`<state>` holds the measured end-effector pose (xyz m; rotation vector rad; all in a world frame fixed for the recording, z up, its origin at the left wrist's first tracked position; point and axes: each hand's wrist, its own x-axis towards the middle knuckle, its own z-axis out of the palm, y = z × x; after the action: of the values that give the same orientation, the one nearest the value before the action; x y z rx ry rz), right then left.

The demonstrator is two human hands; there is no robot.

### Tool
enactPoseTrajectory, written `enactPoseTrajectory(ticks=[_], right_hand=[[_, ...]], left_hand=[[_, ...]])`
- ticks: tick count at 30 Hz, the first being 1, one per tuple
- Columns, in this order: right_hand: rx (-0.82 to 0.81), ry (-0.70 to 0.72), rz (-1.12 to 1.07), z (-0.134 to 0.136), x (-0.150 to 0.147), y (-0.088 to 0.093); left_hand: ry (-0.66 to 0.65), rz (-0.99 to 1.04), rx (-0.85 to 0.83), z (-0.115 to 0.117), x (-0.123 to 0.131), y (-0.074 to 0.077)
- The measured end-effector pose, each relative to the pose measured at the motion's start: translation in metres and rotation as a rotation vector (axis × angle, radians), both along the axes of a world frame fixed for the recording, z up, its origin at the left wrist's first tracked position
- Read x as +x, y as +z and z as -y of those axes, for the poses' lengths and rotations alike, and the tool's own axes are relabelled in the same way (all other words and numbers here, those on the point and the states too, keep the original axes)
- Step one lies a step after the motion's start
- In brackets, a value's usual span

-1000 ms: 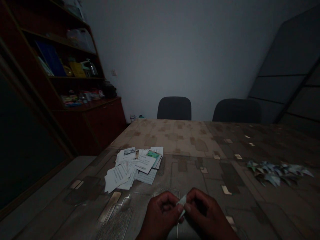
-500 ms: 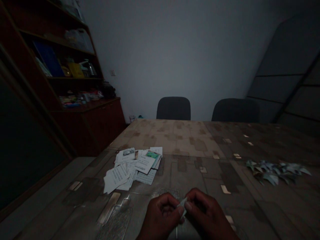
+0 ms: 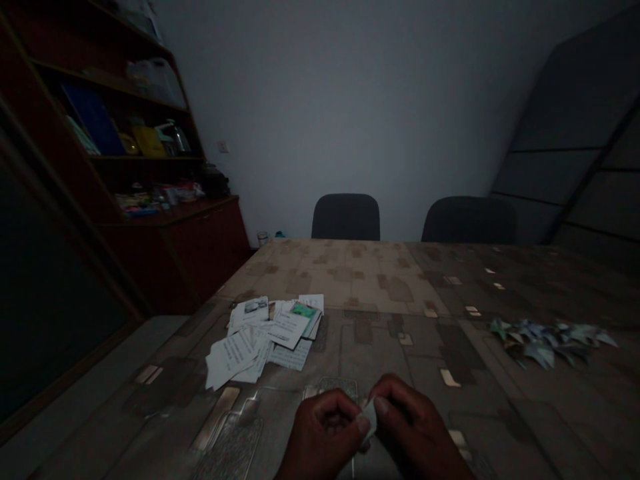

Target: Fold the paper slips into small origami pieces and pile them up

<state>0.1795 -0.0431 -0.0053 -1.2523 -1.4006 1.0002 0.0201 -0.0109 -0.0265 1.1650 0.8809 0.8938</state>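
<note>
Close to the near edge of the table, my left hand point(image 3: 327, 430) pinches a small folded piece of paper point(image 3: 370, 419) between thumb and forefinger. My right hand point(image 3: 413, 423) grips the same paper from the other side, its thumb pressed against it. The paper is pale, and much of it is hidden by the fingers. Ahead and to the left lies a loose pile of printed paper sheets point(image 3: 235, 357), overlapping one another. Over on the right, a cluster of folded paper pieces point(image 3: 543, 350) with pointed tips rests on the table.
A patterned cloth covers the table point(image 3: 350, 267). Two dark chairs, one at the middle point(image 3: 346, 217) and one at the right point(image 3: 470, 220), stand behind its far edge. A wooden cabinet point(image 3: 200, 247) with filled shelves is at the left. The room is dim.
The folded paper has turned slightly between my fingers, and more of its pale face shows. Both hands stay in nearly the same place. The view has shifted a little.
</note>
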Motion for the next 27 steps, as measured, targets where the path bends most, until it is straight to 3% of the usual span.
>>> enactPoseTrajectory(ticks=[7,15,18,22,27], right_hand=[[-0.031,0.020,0.027,-0.002,-0.001,0.000],[0.073,-0.015,0.072,-0.001,-0.001,-0.001],[0.039,0.001,0.063,-0.001,0.001,0.000],[-0.055,-0.090,-0.019,-0.004,0.006,0.003],[-0.042,0.031,0.096,-0.004,0.003,0.001]], left_hand=[[0.047,-0.061,0.025,0.002,0.001,0.011],[0.023,-0.085,0.019,0.002,0.001,0.009],[0.013,-0.057,0.001,0.003,0.002,0.008],[0.062,-0.055,0.039,0.001,0.001,0.011],[0.078,0.002,-0.013,-0.007,-0.003,0.017]])
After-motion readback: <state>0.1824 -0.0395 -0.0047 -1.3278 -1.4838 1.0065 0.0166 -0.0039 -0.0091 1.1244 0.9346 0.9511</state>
